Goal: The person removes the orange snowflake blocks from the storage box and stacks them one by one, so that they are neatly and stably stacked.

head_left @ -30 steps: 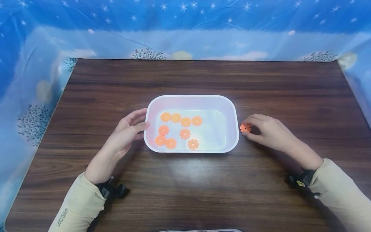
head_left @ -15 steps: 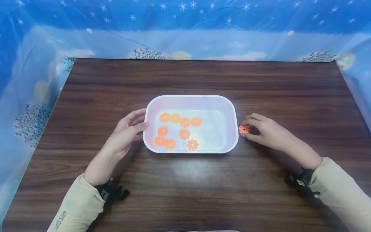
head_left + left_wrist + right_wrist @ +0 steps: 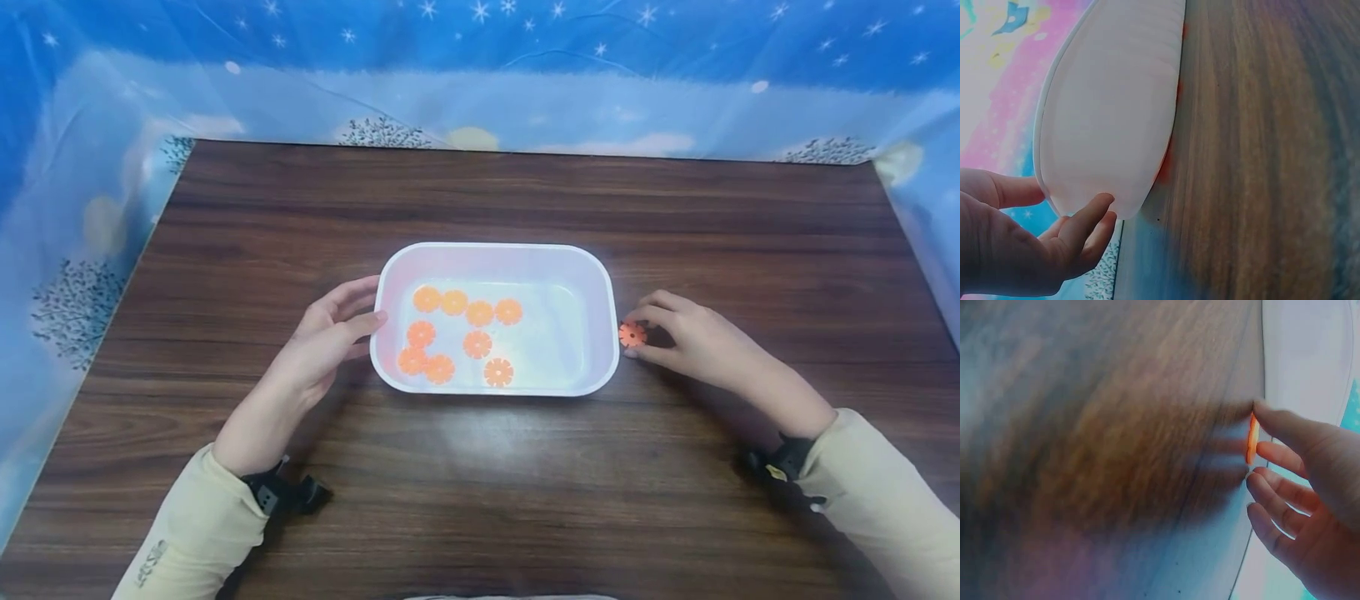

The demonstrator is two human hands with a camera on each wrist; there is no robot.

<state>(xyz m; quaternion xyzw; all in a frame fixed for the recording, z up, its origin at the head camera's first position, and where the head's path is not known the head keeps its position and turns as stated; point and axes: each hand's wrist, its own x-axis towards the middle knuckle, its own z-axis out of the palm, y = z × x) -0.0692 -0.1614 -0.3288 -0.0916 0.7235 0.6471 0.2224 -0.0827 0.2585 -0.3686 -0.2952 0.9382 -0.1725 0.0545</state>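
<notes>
A white plastic tub (image 3: 495,257) stands on the table, and several orange snowflake building discs (image 3: 477,344) lie on its floor, mostly toward the left. At the tub's left end my left hand (image 3: 326,337) holds the wall, thumb over the rim and fingers against the outside; the left wrist view shows these fingers (image 3: 1088,228) on the outer wall. Beside the tub's right end, my right hand (image 3: 693,342) pinches one more notched orange disc (image 3: 632,335) between thumb and finger. That disc (image 3: 1252,439) lies flat, low at the tabletop, in the right wrist view.
The dark wooden table (image 3: 480,500) reaches out around the tub on every side. A blue patterned cloth (image 3: 480,100) hangs behind its far edge and along both sides. Each wrist carries a black camera mount (image 3: 281,492).
The right hand and its disc have shifted slightly left, closer to the tub. The left hand keeps its hold on the tub, and the discs inside have not moved.
</notes>
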